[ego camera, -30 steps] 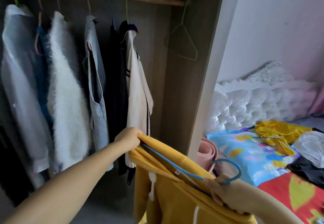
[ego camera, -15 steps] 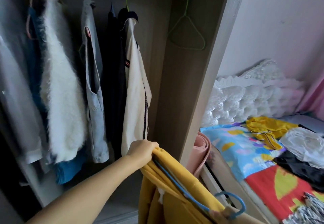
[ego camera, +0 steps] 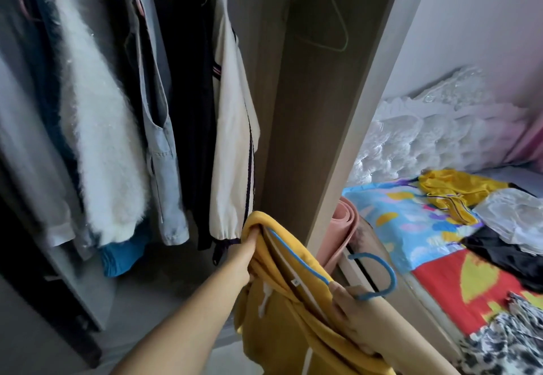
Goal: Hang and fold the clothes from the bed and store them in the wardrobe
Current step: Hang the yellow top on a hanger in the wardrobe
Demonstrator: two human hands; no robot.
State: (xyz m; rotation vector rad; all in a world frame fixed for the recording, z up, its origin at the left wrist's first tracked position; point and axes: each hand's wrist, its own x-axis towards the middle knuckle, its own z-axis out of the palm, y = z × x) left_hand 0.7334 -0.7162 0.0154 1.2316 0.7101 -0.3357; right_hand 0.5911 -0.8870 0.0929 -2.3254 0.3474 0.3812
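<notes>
Head view, at the open wardrobe (ego camera: 346, 127): your left hand (ego camera: 245, 252) grips one shoulder of the yellow hoodie (ego camera: 282, 324), fingers curled into the fabric, while your right hand (ego camera: 349, 313) closes round the garment and the neck of the blue hanger (ego camera: 382, 274) near its hook. The hoodie is low, in front of the wardrobe opening, between the hung cream jacket (ego camera: 232, 139) and the wardrobe's side panel; the rail itself lies above the edge of the view.

Risks from this position, as judgements. The hanger's arm shows along only one shoulder; if the far shoulder is not seated, the hoodie may slide off as you lift. The hook points away from the wardrobe, toward the bed (ego camera: 440, 280), so you need to turn it before it meets the rail, and a hurried twist could shed the garment. The free gap is narrow: the empty green hanger (ego camera: 329, 22) hangs by the side panel and may tangle with the blue hook. Raising the hoodie close to the cream jacket may drag that sleeve with it. More clothes wait on the bed.
</notes>
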